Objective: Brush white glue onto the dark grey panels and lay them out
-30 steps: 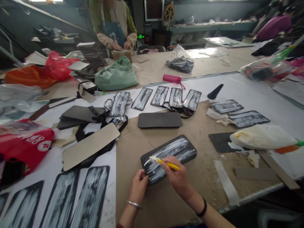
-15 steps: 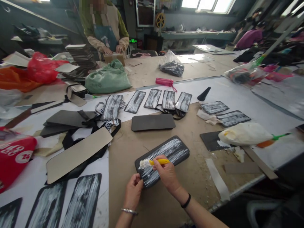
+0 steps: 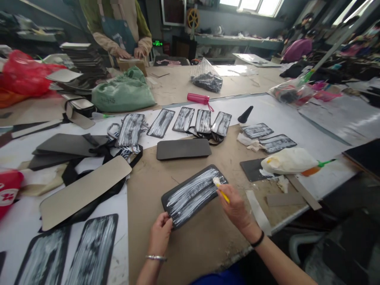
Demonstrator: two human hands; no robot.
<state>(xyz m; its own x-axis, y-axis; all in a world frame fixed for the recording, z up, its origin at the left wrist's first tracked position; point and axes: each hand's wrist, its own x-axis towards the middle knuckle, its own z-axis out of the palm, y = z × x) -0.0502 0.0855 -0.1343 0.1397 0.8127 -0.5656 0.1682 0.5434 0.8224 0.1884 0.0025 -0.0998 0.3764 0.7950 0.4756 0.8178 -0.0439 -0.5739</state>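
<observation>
A black rounded rectangular panel [image 3: 190, 198], streaked with white paste, lies tilted on the brown board in front of me. My left hand [image 3: 161, 233] pinches its near left corner between thumb and fingers. Closed around a yellow-handled brush [image 3: 224, 194], my right hand [image 3: 237, 208] is over the panel's right end. The white-coated brush tip touches the streaked surface there. Just beyond lies a plain dark grey panel [image 3: 184, 149]. To the right, a whitish bag of paste [image 3: 289, 161] with a green tip rests partly on a small dark sheet [image 3: 249, 170].
Several coated panels [image 3: 160, 122] lie in a row at the back, more [image 3: 95, 249] at front left. A long beige panel [image 3: 86, 190] sits on black straps. Also here are a pink cylinder [image 3: 198, 98], a black cone [image 3: 245, 114] and a green bag [image 3: 123, 91]. Across the table a person [image 3: 121, 35] handles a box.
My right hand has swept the brush from the panel's left end to its right end, spreading the white clump into streaks. My left hand stays on the corner. The view has shifted slightly.
</observation>
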